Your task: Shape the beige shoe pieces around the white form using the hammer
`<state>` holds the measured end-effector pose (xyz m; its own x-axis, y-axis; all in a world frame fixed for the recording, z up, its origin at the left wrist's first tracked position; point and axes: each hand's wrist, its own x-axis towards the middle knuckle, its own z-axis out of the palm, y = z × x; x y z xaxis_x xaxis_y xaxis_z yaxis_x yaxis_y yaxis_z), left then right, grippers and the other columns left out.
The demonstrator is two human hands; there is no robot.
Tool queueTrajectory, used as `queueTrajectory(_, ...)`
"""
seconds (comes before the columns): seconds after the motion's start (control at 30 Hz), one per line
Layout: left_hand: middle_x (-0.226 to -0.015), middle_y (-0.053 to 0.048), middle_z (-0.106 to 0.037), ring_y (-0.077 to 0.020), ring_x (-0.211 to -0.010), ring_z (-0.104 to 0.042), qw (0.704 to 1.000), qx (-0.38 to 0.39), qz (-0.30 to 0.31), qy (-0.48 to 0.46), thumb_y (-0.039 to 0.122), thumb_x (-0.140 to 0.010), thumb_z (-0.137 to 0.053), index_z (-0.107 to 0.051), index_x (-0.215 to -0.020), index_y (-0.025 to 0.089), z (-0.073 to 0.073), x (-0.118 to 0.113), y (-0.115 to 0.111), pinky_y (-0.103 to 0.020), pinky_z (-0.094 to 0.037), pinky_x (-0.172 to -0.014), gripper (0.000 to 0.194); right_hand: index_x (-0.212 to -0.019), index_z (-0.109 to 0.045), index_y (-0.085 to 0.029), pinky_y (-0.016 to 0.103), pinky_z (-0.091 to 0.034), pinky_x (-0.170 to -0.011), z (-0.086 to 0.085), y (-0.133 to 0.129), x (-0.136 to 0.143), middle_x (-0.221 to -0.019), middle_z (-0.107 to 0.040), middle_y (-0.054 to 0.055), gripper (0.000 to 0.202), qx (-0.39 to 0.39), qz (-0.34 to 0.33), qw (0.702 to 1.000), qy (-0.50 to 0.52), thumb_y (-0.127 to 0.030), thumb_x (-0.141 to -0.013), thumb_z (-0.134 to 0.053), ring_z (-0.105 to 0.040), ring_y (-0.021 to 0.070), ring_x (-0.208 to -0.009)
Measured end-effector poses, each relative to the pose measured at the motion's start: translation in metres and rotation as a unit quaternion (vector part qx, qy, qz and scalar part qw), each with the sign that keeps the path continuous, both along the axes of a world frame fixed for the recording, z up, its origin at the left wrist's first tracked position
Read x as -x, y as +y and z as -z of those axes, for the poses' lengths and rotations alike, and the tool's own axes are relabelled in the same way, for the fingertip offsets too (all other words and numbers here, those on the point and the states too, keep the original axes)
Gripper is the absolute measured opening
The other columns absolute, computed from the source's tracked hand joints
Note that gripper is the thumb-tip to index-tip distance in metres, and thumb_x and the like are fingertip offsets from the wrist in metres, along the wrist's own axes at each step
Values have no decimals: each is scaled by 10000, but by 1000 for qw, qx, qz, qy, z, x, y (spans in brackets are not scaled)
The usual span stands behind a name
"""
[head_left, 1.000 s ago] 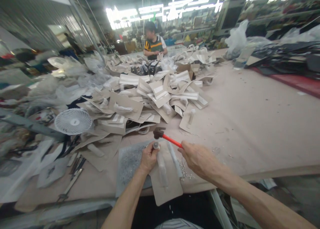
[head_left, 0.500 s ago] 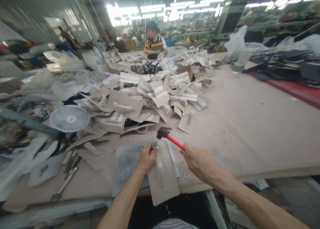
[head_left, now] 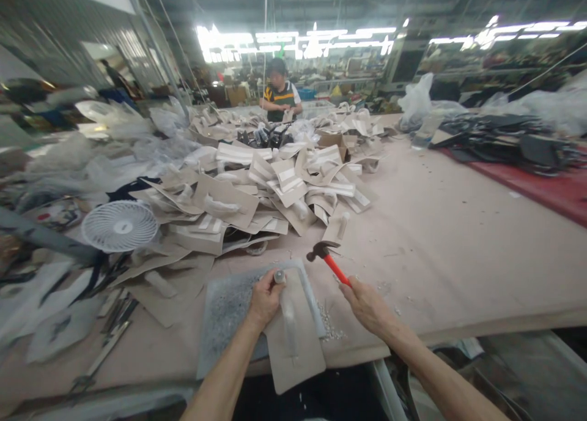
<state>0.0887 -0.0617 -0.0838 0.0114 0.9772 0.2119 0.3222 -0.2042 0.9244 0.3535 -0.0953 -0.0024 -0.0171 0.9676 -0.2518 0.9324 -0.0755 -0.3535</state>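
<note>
1. Right hand (head_left: 369, 308) is closed round the red grip of a hammer (head_left: 336, 269), whose dark head is aloft, its tip to the right of the work.
2. Over the last second the hammer head has drawn away from the round, disc-topped end (head_left: 279, 276) of the pale handle; the gap between them has widened, so no blow is landing at this instant.
3. Left hand (head_left: 266, 298) has kept its pinch, thumb and fingers bent about that round end, which suggests the piece is being steadied.
4. The beige panel (head_left: 309, 341) bearing the handle lies over the right part of a grey board (head_left: 224, 317), its near end reaching past the edge of the worktop (head_left: 435, 243). Whether it rests flat cannot be told.
5. Small white bits (head_left: 332, 326) lie scattered just beside the board, on its right.
6. Beyond, the heap of similar beige pieces (head_left: 229, 207) looks unaltered; no piece appears to have been added or taken.
</note>
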Motion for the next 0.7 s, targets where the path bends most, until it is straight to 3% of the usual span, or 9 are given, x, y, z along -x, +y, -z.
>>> queueTrajectory(0.13, -920, -44, -748, -203, -854, -686, 999, 19, -13, -33, 306, -783, -634, -709, -981, 185, 4, 0, 0, -289, -518, -795, 244, -1146, -575, -85, 367, -447, -801, 22, -8, -8, -1106, -636, 204, 335, -102, 30, 991, -82, -346, -963, -471, -624, 290, -984)
queueTrajectory(0.23, -925, -48, -750, -201, -851, -691, 992, 47, -48, -104, 315, -712, -715, -710, -974, 176, 7, -4, 2, -288, -529, -807, 297, -1349, -467, -114, 382, -475, -901, 19, -24, 32, -1249, -585, 189, 497, -169, -10, 984, 50, -403, -946, -492, -598, 272, -1086)
queueTrajectory(0.3, -935, -54, -748, -199, -859, -692, 981, 72, -75, -166, 312, -649, -772, -701, -980, 165, 7, -7, 5, -286, -536, -814, 369, -1418, -407, -166, 364, -497, -865, 16, -35, 71, -1249, -597, 154, 574, -136, -74, 980, 125, -450, -930, -512, -621, 249, -1041)
queueTrajectory(0.37, -914, -60, -742, -192, -830, -690, 965, 98, -99, -222, 317, -613, -807, -686, -966, 149, 3, -7, 9, -285, -541, -792, 410, -1395, -441, -179, 355, -497, -816, 16, -43, 104, -1173, -643, 136, 522, -74, -133, 980, 131, -416, -934, -500, -647, 248, -980)
queueTrajectory(0.43, -876, -58, -731, -177, -783, -686, 940, 94, -153, -291, 358, -621, -808, -657, -953, 141, -3, -1, 14, -291, -546, -766, 424, -1308, -520, -150, 352, -481, -802, 21, -46, 121, -1055, -685, 139, 405, -30, -133, 984, 113, -332, -955, -435, -663, 250, -934)
queueTrajectory(0.53, -906, -73, -726, -169, -787, -695, 907, 42, -235, -346, 415, -667, -777, -623, -963, 140, -12, 19, 15, -295, -553, -763, 433, -1322, -518, -119, 353, -472, -795, 25, -37, 113, -944, -703, 141, 424, -20, -74, 987, 140, -258, -942, -390, -665, 242, -888)
queueTrajectory(0.6, -952, -95, -733, -184, -838, -707, 927, 29, -237, -288, 399, -676, -775, -627, -1004, 134, -13, 35, 7, -293, -554, -790, 447, -1336, -514, -138, 324, -482, -730, 17, -22, 100, -881, -694, 100, 456, -30, -8, 973, 229, -246, -907, -405, -653, 207, -793)
queueTrajectory(0.63, -958, -100, -737, -196, -859, -712, 941, 32, -232, -243, 389, -680, -773, -629, -1040, 133, -12, 41, 1, -294, -555, -801, 464, -1309, -531, -153, 296, -481, -658, 10, -14, 96, -822, -676, 64, 448, -30, 38, 955, 294, -250, -889, -410, -634, 181, -708)
queueTrajectory(0.7, -934, -95, -745, -217, -856, -719, 956, 34, -234, -171, 391, -686, -762, -615, -1111, 143, -5, 50, -12, -302, -563, -788, 513, -1221, -560, -169, 241, -428, -492, -9, -1, 100, -688, -597, -9, 395, -35, 141, 890, 432, -277, -871, -411, -555, 135, -537)
